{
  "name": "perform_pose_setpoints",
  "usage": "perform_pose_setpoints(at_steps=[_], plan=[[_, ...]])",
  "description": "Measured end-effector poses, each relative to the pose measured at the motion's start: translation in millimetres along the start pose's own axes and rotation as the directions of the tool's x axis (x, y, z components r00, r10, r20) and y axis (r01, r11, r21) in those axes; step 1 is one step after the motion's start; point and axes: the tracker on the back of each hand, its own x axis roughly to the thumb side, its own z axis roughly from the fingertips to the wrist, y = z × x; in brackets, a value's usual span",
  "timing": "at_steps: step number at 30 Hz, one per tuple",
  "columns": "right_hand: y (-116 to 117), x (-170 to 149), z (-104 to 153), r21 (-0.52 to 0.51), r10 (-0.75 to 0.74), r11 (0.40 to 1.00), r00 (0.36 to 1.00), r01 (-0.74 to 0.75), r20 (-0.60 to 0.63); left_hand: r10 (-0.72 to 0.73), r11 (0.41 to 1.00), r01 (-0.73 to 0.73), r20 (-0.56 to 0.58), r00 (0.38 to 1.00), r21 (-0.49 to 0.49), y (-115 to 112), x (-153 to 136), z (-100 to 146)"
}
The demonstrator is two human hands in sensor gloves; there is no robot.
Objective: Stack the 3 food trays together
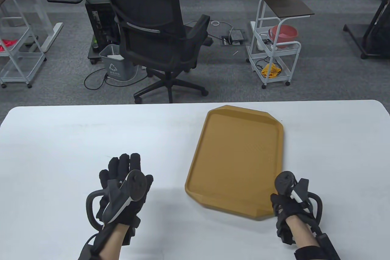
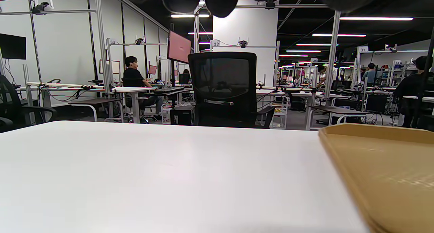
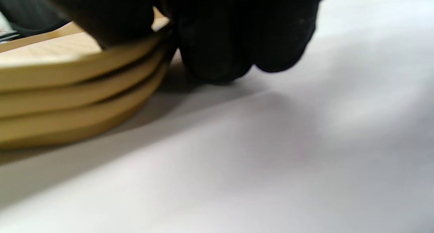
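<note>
Three tan food trays lie nested in one stack on the right half of the white table, long side running away from me. The right wrist view shows the three stacked rims. My right hand is at the stack's near right corner, and its gloved fingers grip that corner, reaching down its side to the tabletop. My left hand is empty with fingers stretched out, palm down over the table left of the stack. The left wrist view shows the stack's left rim and my fingertips at the top edge.
The white table stretches bare to the left of the trays. A black office chair stands on the floor beyond the table's far edge; it also shows in the left wrist view. A white cart stands further right.
</note>
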Motion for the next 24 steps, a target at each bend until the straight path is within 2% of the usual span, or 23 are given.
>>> perform_pose_setpoints(at_steps=[6, 11, 16, 19, 24], plan=[[23, 65, 28, -0.024, 0.063, 0.998, 0.978, -0.06, 0.197, -0.007, 1.0, 0.007, 0.003, 1.0, -0.004, 0, 1, 0], [32, 91, 41, -0.017, 0.077, 0.997, 0.962, -0.075, 0.262, -0.013, 1.0, 0.013, 0.006, 1.0, -0.006, -1, 1, 1], [31, 92, 40, 0.02, 0.092, 0.995, 0.953, -0.102, 0.287, -0.014, 1.0, 0.014, 0.007, 1.0, -0.011, -1, 1, 1], [22, 87, 38, 0.035, 0.089, 0.994, 0.952, -0.104, 0.294, -0.012, 1.0, 0.012, 0.007, 1.0, -0.011, -1, 1, 1], [-13, 78, 43, -0.091, 0.058, 0.995, 0.944, -0.03, 0.324, -0.005, 1.0, 0.005, 0.008, 1.0, -0.005, -1, 0, 1]])
